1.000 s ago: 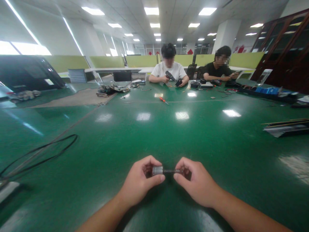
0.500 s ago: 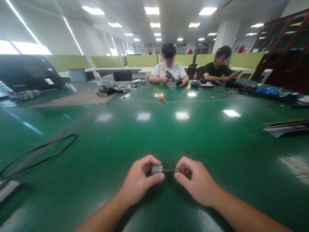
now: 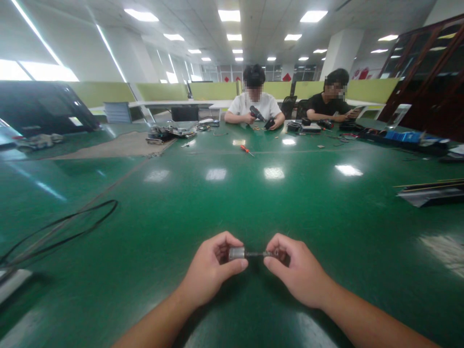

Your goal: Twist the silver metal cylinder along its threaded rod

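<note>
A small silver metal cylinder [image 3: 237, 253] with a thin dark shaft [image 3: 255, 253] is held level, just in front of me at the bottom middle. My left hand [image 3: 210, 266] is closed around the cylinder end, thumb below and index finger above. Fingers of my right hand [image 3: 299, 268] pinch the shaft's right end, where a darker, thicker piece [image 3: 271, 253] shows partly between them. The exact kind of this part is too small to tell.
Green tabletop [image 3: 203, 203] lies beneath. A black cable loop [image 3: 105, 212] is at left, a metal strip bundle [image 3: 427, 193] at right, an orange screwdriver [image 3: 246, 150] farther off. Across the table, one person [image 3: 255, 106] holds a power drill [image 3: 256, 113]; another person [image 3: 328, 101] sits right.
My right hand has shifted very slightly to the right along the shaft, showing a bit more of the thicker end piece. The left hand keeps its hold on the cylinder.
</note>
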{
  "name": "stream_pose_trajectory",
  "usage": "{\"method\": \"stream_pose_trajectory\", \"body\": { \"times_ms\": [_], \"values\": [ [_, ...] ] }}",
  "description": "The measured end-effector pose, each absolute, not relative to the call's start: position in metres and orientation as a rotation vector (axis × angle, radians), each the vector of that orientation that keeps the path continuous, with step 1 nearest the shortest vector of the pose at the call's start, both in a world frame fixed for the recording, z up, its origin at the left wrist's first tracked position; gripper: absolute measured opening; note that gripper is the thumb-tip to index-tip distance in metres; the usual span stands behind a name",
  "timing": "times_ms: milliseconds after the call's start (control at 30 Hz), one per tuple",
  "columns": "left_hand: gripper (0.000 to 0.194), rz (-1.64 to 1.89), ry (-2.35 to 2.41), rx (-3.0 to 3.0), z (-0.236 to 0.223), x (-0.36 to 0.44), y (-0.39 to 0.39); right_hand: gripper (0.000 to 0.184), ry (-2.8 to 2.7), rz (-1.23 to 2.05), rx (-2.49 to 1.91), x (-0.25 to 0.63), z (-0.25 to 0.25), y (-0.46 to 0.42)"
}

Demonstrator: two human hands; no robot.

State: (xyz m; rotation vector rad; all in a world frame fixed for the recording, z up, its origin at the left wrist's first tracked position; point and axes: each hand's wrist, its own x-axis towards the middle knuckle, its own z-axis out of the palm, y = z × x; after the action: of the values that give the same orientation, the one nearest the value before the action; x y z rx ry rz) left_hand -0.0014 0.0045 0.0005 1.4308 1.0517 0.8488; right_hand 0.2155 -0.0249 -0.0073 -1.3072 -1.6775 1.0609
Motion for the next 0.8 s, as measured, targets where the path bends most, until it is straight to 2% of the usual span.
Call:
{"method": "stream_pose_trajectory", "body": {
  "times_ms": [800],
  "values": [
    [0.03, 0.869, 1.015, 1.381, -0.0016, -0.0038, 0.0063, 0.005, -1.67, 1.071, -1.315, 0.2175, -0.0078, -0.022]
  ]
}}
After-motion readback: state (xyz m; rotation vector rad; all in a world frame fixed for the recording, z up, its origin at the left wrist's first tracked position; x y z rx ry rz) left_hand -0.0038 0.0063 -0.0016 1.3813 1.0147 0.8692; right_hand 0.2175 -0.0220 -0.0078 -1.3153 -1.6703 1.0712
